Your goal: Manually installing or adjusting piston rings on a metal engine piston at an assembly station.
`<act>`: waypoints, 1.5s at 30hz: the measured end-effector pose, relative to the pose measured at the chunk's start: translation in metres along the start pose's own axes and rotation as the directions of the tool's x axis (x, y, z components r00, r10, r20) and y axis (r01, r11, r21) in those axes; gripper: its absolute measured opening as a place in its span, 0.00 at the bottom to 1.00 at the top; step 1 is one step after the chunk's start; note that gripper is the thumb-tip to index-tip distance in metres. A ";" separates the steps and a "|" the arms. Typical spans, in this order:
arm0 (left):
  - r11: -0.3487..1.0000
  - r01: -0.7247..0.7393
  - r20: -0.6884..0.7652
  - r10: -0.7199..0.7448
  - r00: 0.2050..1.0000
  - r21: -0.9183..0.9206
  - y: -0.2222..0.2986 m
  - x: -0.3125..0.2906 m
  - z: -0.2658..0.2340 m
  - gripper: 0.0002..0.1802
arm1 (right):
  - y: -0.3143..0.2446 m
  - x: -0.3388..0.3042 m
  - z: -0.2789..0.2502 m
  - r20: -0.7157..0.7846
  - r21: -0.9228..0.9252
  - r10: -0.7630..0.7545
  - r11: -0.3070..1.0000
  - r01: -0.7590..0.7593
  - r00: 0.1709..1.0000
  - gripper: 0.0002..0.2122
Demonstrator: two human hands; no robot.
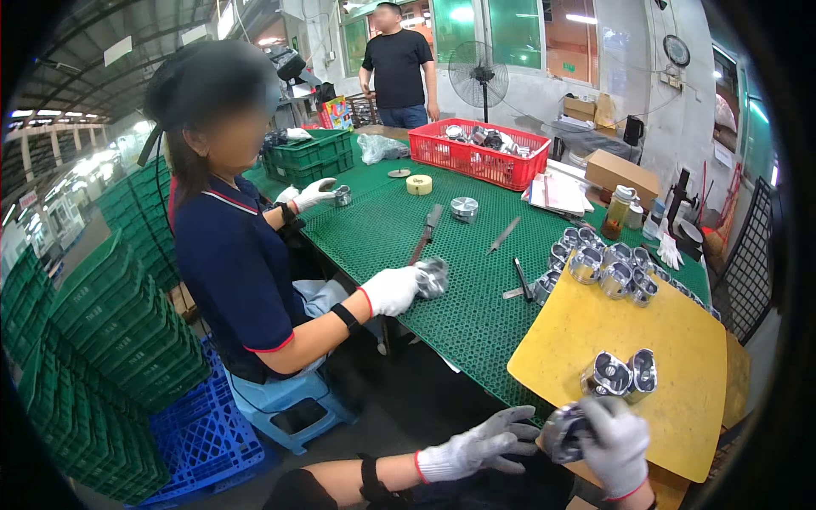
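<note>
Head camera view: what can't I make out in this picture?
Head view: the right side of the metal part, hidden by the right hand.
Head view: the floor of the red crate, hidden by its near wall and the silvery pieces inside.
Head view: most of the right forearm, cut off by the lower edge.

no legible text or numbers, green sign too small to read

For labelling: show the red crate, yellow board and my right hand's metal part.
Red crate (463,161), head view, near wall.
Yellow board (631,330), head view, bare surface.
Metal part (558,435), head view, exposed side.
</note>
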State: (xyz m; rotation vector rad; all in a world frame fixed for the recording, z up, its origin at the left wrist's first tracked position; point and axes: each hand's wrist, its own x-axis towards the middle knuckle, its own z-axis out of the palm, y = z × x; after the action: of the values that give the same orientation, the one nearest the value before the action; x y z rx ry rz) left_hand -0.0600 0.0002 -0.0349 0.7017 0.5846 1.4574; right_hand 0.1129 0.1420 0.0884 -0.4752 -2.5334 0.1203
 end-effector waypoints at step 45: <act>0.385 0.330 -0.085 -0.531 0.843 0.862 -0.021 -0.033 0.054 0.28 | 0.032 -0.144 0.020 0.611 0.623 -0.318 0.758 -0.193 0.725 0.12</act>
State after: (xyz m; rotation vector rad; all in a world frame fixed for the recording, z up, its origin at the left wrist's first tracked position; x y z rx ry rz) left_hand -0.0077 -0.0359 -0.0160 1.3400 1.2625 0.4734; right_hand 0.2246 0.1201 -0.0076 -0.0193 -2.9347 1.3615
